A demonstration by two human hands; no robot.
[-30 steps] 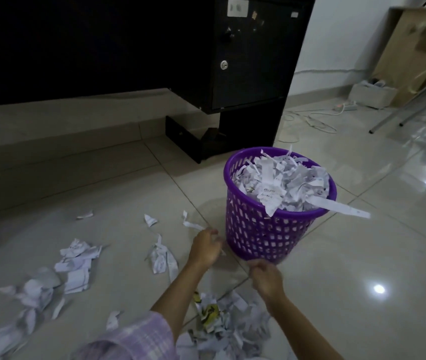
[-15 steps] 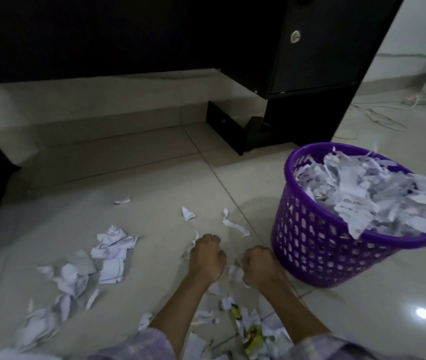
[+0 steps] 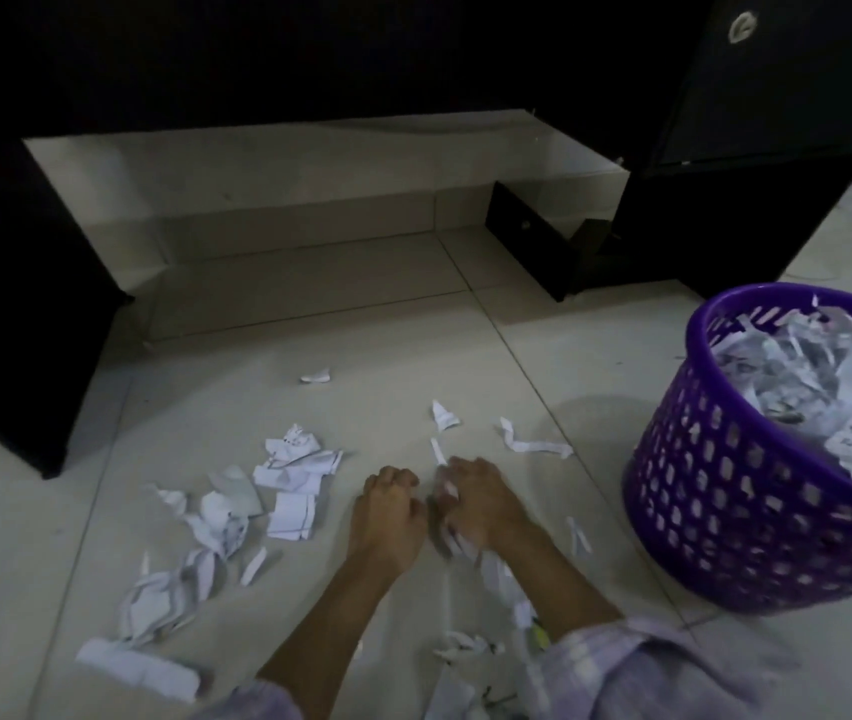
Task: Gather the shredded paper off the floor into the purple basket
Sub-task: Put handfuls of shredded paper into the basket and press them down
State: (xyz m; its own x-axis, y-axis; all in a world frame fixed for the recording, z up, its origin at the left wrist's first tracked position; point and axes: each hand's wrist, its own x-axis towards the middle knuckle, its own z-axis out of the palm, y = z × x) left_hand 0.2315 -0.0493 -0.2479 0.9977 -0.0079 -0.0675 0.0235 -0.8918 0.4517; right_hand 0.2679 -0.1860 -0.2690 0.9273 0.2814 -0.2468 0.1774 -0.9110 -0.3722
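Note:
The purple basket (image 3: 715,517) stands on the floor at the right, heaped with shredded paper (image 3: 798,376). More shredded paper (image 3: 286,472) lies scattered on the tiles at the left, with loose strips (image 3: 533,444) ahead of my hands. My right hand (image 3: 483,504) rests low on the floor left of the basket, its fingers curled round a blurred bunch of white shreds. My left hand (image 3: 387,517) sits close beside it with curled fingers; no paper shows in it. Further shreds (image 3: 470,646) lie between my forearms.
A black cabinet (image 3: 777,122) stands behind the basket, its dark base (image 3: 533,241) jutting over the floor. A dark furniture side (image 3: 13,304) stands at the left. A low tiled step (image 3: 309,189) runs along the back.
My hands have drawn together on the floor and the right one has gathered shreds. The view has swung left, so the basket now sits at the right edge.

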